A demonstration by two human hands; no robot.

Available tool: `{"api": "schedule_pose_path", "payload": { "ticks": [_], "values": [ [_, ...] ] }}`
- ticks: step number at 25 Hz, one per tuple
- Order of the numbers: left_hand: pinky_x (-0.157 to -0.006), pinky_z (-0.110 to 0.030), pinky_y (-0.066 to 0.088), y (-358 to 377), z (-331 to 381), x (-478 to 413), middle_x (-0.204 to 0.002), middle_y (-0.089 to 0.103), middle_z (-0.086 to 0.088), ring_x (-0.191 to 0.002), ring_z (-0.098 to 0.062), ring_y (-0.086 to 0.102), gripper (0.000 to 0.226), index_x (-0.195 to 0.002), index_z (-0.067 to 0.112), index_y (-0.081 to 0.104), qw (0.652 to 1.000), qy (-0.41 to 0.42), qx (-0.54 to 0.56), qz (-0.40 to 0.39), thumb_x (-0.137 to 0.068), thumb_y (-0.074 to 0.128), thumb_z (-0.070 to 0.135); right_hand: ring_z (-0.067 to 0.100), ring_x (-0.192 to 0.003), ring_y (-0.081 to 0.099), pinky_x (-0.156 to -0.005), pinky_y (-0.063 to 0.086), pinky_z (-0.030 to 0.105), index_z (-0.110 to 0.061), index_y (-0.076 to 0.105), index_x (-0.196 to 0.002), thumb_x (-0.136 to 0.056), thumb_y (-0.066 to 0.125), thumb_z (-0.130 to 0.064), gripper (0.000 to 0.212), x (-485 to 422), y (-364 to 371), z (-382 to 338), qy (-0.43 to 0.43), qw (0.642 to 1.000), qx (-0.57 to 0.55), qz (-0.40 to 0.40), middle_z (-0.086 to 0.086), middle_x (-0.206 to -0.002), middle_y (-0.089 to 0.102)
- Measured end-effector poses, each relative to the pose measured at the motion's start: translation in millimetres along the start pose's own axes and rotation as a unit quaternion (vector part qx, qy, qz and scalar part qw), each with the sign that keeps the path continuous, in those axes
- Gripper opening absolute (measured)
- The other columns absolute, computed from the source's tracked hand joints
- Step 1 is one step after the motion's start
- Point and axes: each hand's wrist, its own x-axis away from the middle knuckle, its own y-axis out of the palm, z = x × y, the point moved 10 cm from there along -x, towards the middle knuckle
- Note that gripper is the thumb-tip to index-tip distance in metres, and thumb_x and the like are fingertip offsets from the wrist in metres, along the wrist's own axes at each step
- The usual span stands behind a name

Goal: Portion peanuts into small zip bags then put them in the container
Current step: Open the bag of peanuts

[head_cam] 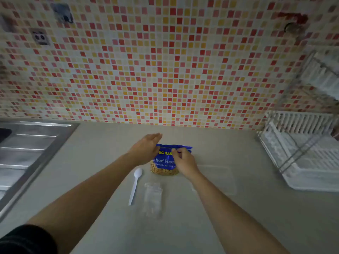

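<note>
From the head camera, a blue bag of peanuts (pixel 163 163) stands on a pale counter (pixel 183 226), close to a wall of little red, pink and yellow tiles (pixel 165 61). The lower part of the bag is clear and the nuts show through it. The left hand (pixel 146 148) is by the bag's top left corner. Its fingers are straight and point up toward the wall, and the hand touches the bag there. The right hand (pixel 184 161) is at the top right of the bag. Its fingers are bent and they pinch the blue top edge. A white plastic spoon (pixel 135 185) lies flat on the counter just in front of the bag, a bit to the left, with its bowl end near the bag. Next to the spoon, on its right, lies a small pile of clear zip bags (pixel 153 198), and they look flat. A clear container (pixel 218 180) sits on the counter to the right of the peanut bag, and it is hard to see because it is see-through. A metal sink (pixel 27 153) is far over on the left. A white dish rack (pixel 302 153) stands far over on the right. A wall socket (pixel 40 36) is high up on the tiles at the left. A black sleeve (pixel 23 239) shows on the left arm in the bottom corner.
</note>
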Motion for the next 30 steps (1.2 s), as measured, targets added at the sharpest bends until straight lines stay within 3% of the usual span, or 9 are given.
{"api": "schedule_pose_path", "payload": {
  "ticks": [2, 5, 7, 10, 13, 19, 23, 26, 30],
  "values": [
    [-0.107, -0.032, 0.031, 6, -11, -18, -0.148, 0.035, -0.008, -0.133, -0.023, 0.034, 0.049, -0.143, 0.012, 0.029, 1.0, 0.007, 0.008, -0.021, -0.097, 0.039, 0.025, 0.022, -0.088, 0.063, -0.08, 0.047, 0.035, -0.005, 0.059, -0.099, -0.093, 0.042, -0.047, 0.045, -12, 9, 14, 0.058, 0.995, -0.076, 0.0, 0.003, -0.088, 0.064],
    [-0.09, -0.032, 0.044, 19, -12, -30, -0.124, 0.061, -0.008, -0.109, -0.022, 0.056, 0.034, -0.126, 0.012, 0.052, 0.997, 0.066, -0.016, -0.048, -0.096, 0.041, 0.025, 0.019, -0.073, 0.064, -0.08, 0.05, 0.038, -0.006, 0.063, -0.079, -0.092, 0.046, -0.045, 0.045, -15, 21, 29, 0.092, 0.986, -0.137, 0.003, 0.001, -0.072, 0.065],
    [-0.083, -0.031, 0.046, 20, -13, -34, -0.113, 0.067, -0.007, -0.099, -0.022, 0.06, 0.028, -0.116, 0.012, 0.061, 0.994, 0.101, 0.0, -0.036, -0.095, 0.044, 0.021, 0.014, -0.065, 0.064, -0.078, 0.053, 0.038, -0.014, 0.062, -0.071, -0.091, 0.049, -0.044, 0.038, -19, 24, 35, 0.108, 0.979, -0.173, 0.014, -0.001, -0.066, 0.065],
    [-0.08, -0.029, 0.047, 15, -17, -37, -0.106, 0.072, -0.006, -0.093, -0.022, 0.065, 0.023, -0.109, 0.012, 0.067, 0.992, 0.125, 0.03, -0.009, -0.091, 0.054, 0.017, 0.013, -0.058, 0.064, -0.066, 0.054, 0.029, -0.012, 0.063, -0.066, -0.09, 0.052, -0.043, 0.04, -26, 20, 35, 0.115, 0.975, -0.189, 0.032, 0.001, -0.062, 0.066],
    [-0.077, -0.027, 0.048, 10, -21, -42, -0.1, 0.074, -0.004, -0.089, -0.02, 0.067, 0.02, -0.103, 0.014, 0.071, 0.99, 0.128, 0.059, -0.004, -0.087, 0.06, 0.017, 0.01, -0.056, 0.064, -0.052, 0.051, 0.017, -0.009, 0.065, -0.067, -0.089, 0.054, -0.044, 0.043, -31, 19, 28, 0.128, 0.97, -0.203, 0.022, 0.003, -0.061, 0.066],
    [-0.067, -0.001, 0.034, 11, -25, -51, -0.096, 0.075, -0.004, -0.086, -0.016, 0.068, 0.02, -0.101, 0.013, 0.072, 0.986, 0.143, 0.078, -0.045, -0.084, 0.064, 0.02, 0.008, -0.059, 0.063, -0.051, 0.048, 0.014, -0.011, 0.066, -0.075, -0.09, 0.053, -0.042, 0.036, -36, 26, 24, 0.14, 0.967, -0.213, -0.014, 0.001, -0.069, 0.068],
    [-0.066, 0.0, 0.035, 13, -27, -56, -0.097, 0.074, -0.004, -0.087, -0.016, 0.068, 0.021, -0.103, 0.013, 0.071, 0.983, 0.146, 0.093, -0.052, -0.085, 0.064, 0.02, 0.008, -0.064, 0.063, -0.054, 0.048, 0.013, -0.008, 0.067, -0.086, -0.09, 0.056, -0.035, 0.03, -41, 27, 27, 0.153, 0.961, -0.227, -0.042, 0.0, -0.074, 0.068],
    [-0.065, -0.001, 0.036, 16, -28, -57, -0.099, 0.074, -0.004, -0.089, -0.014, 0.067, 0.023, -0.106, 0.014, 0.07, 0.984, 0.141, 0.095, -0.061, -0.086, 0.062, 0.021, 0.004, -0.063, 0.063, -0.055, 0.047, 0.015, -0.015, 0.068, -0.079, -0.088, 0.06, -0.032, 0.021, -47, 28, 28, 0.19, 0.949, -0.245, -0.065, -0.004, -0.073, 0.069],
    [-0.067, -0.016, 0.049, 23, -36, -65, -0.095, 0.073, 0.0, -0.083, -0.007, 0.064, 0.026, -0.1, 0.018, 0.07, 0.974, 0.071, 0.173, -0.128, -0.086, 0.06, 0.036, 0.001, -0.058, 0.063, -0.053, 0.047, 0.012, -0.014, 0.069, -0.079, -0.087, 0.062, -0.024, 0.014, -54, 24, 24, 0.17, 0.947, -0.263, -0.067, -0.005, -0.068, 0.069]
  ]
}}
